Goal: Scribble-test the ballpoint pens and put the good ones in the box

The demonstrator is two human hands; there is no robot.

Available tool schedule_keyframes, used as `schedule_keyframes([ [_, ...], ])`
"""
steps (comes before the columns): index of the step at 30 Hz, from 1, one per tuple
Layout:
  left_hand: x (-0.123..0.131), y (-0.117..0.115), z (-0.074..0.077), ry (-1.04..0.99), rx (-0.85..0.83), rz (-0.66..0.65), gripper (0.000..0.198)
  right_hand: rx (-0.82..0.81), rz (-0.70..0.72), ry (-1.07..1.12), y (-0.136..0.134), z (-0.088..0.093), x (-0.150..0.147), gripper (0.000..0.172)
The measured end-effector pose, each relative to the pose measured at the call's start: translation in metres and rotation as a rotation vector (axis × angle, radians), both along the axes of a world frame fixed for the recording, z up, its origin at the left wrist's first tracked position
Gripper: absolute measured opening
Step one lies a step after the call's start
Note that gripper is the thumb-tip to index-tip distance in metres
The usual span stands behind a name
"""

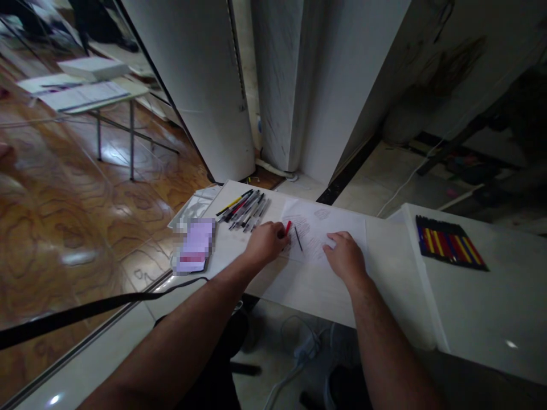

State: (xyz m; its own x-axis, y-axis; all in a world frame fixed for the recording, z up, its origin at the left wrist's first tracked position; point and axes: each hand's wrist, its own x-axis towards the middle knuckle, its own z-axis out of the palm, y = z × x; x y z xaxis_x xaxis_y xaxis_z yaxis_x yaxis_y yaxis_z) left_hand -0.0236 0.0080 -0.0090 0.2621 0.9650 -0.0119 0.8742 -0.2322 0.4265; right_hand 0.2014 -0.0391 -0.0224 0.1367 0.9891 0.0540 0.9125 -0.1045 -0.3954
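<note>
My left hand (268,241) is closed around a red pen cap (288,228), whose red end sticks out by the fingertips over the paper. My right hand (345,253) lies with fingers apart on the right part of a white sheet (346,222) that bears scribbled lines. Between the hands a thin dark pen refill (298,238) rests on the scribbles. Several pens (245,210) lie in a loose pile on the white table (235,250), beyond my left hand.
A phone (197,245) lies at the table's left edge. On the right, a set of coloured pens (450,242) rests on another white surface (504,307). A folding table (98,101) with papers and a box stands at the far left. Cables run below.
</note>
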Motion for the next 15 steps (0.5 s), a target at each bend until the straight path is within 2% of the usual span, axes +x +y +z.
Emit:
schedule_keyframes([
  [15, 0.0021, -0.0025, 0.0, 0.07, 0.004, 0.051, 0.019, 0.011, 0.001, 0.003, 0.0005, -0.0017, 0.0005, 0.034],
])
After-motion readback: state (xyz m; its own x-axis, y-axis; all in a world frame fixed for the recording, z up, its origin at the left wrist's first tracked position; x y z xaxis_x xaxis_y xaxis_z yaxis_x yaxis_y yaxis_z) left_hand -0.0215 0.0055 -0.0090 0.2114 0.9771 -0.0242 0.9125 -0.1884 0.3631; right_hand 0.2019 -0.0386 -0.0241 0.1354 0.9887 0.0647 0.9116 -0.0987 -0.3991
